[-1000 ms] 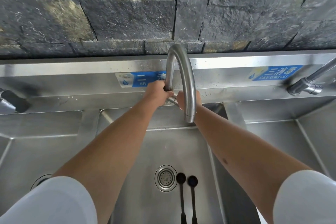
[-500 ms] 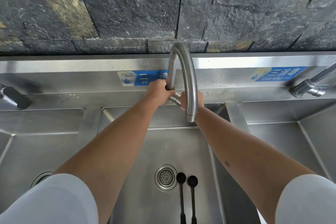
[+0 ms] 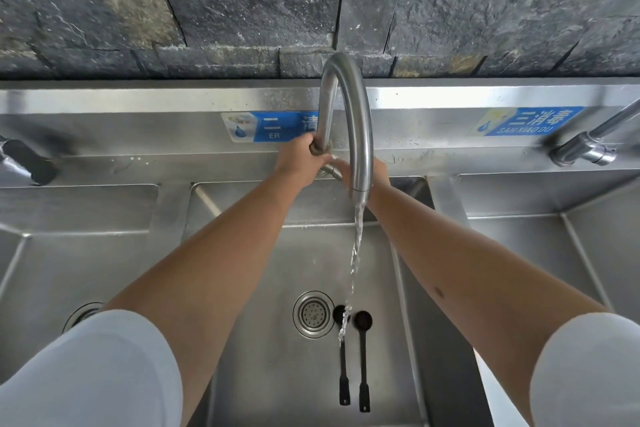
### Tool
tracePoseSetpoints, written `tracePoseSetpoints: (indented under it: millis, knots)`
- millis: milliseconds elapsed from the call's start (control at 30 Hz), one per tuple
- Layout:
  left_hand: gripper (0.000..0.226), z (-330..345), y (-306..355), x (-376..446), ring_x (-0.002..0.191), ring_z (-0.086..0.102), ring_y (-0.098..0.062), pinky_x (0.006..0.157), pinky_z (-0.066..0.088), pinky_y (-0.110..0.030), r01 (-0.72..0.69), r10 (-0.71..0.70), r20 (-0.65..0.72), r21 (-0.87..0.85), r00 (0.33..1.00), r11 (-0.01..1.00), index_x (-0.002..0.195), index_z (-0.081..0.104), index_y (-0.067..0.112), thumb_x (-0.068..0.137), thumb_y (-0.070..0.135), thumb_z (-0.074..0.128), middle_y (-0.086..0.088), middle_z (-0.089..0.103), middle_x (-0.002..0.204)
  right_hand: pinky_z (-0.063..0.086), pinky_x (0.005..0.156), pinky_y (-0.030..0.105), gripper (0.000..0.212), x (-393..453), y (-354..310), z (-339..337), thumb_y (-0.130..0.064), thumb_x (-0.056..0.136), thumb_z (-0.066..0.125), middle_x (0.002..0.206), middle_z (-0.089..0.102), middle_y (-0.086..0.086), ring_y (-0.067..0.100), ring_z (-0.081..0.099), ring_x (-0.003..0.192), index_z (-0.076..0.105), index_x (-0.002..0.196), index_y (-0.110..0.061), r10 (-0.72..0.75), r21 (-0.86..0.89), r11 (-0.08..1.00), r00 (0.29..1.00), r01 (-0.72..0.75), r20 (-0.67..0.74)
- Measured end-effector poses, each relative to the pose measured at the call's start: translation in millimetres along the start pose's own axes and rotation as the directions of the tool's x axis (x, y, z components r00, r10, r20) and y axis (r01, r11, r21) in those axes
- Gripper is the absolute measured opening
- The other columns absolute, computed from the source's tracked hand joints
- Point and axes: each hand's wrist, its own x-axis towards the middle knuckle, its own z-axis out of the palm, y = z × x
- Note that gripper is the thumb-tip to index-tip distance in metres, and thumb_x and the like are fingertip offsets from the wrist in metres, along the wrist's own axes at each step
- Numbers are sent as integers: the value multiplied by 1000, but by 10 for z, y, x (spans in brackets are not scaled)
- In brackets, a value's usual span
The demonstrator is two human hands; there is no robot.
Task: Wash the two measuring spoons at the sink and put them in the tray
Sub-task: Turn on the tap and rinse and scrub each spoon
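Two black measuring spoons lie side by side on the floor of the middle sink basin [image 3: 263, 288], bowls toward the drain: the left spoon [image 3: 342, 354] and the right spoon [image 3: 363, 357]. Water streams from the curved steel faucet [image 3: 360, 135] onto the left spoon's bowl. My left hand [image 3: 299, 158] grips the base of the faucet pipe. My right hand [image 3: 377, 170] is mostly hidden behind the spout, closed on the tap handle [image 3: 330, 170]. No tray is in view.
A round drain strainer [image 3: 313, 314] sits left of the spoons. Further basins lie to the left [image 3: 69, 253] and right [image 3: 554, 253], with another tap [image 3: 585, 149] at the right and a dark handle [image 3: 27, 159] at the left. A dark stone wall rises behind.
Water has started running from the faucet; before, the spout was dry. Both hands have stayed at the faucet base. The spoons have not moved.
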Motion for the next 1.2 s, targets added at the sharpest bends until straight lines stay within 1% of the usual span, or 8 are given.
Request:
tracePoseSetpoints:
  millis: [100, 200, 367, 467, 633, 867, 1000, 1200]
  knots:
    - [57, 172, -169, -261, 110, 56, -16, 90, 47, -31, 98, -101, -10, -155, 995, 983, 136, 45, 21, 82, 28, 64, 7, 60, 122, 54, 76, 38, 35, -195, 207, -10, -47, 85, 63, 74, 62, 3, 22, 62, 75, 64, 80, -12, -2, 20, 1000, 997, 1, 77]
    - [59, 452, -476, -726, 121, 55, -23, 88, 47, -25, 248, -249, 15, -160, 969, 956, 140, 41, 13, 87, 29, 62, -10, 55, 138, 53, 79, 34, 41, -482, 580, 80, -42, 91, 57, 89, 70, 10, 30, 67, 92, 70, 100, -4, -11, -104, 994, 987, 28, 158]
    - [40, 1021, -1056, -1666, 109, 59, -20, 84, 39, -21, 448, -429, 186, -75, 884, 891, 126, 54, 12, 89, 25, 58, -7, 63, 126, 47, 78, 34, 34, -1012, 1322, 417, -24, 95, 45, 104, 69, 18, 36, 63, 103, 68, 101, 1, 109, -269, 963, 950, -27, 293]
    - [33, 1327, -1271, -2042, 95, 56, -15, 72, 34, -16, 487, -459, 266, -44, 848, 873, 122, 56, 10, 90, 20, 55, -5, 65, 117, 51, 86, 39, 34, -1280, 1734, 609, -3, 91, 46, 118, 65, 15, 37, 61, 113, 64, 120, -7, 202, -294, 951, 912, -95, 356]
    - [10, 1749, -1572, -2308, 78, 52, -15, 68, 36, -26, 512, -478, 360, 2, 801, 859, 97, 58, 20, 92, 22, 50, 1, 60, 89, 50, 62, 28, 19, -1517, 2418, 944, -29, 94, 49, 91, 66, 7, 20, 62, 73, 63, 92, -16, 390, -265, 910, 873, -318, 293]
    - [5, 2132, -1993, -2313, 80, 53, -19, 62, 36, -29, 556, -565, 326, 130, 758, 821, 92, 52, 20, 89, 25, 52, 0, 59, 88, 43, 58, 27, 7, -1608, 2976, 1366, -29, 89, 53, 87, 63, -1, 16, 59, 75, 56, 86, -22, 409, -176, 911, 869, -372, 278]
    - [6, 2296, -2113, -2334, 79, 53, -19, 63, 36, -28, 558, -566, 268, 112, 780, 822, 81, 50, 24, 85, 19, 53, 6, 56, 78, 53, 70, 32, 17, -1550, 3123, 1545, -28, 88, 51, 97, 67, 1, 19, 64, 83, 62, 100, -24, 466, -116, 885, 851, -451, 244]
    - [14, 2417, -2144, -2412, 65, 51, -3, 52, 32, -13, 504, -500, 272, 61, 822, 862, 77, 48, 30, 84, 18, 53, 14, 54, 70, 53, 69, 33, 13, -1484, 3283, 1726, -29, 87, 50, 90, 67, 1, 22, 64, 80, 62, 89, -25, 485, -192, 873, 841, -449, 239]
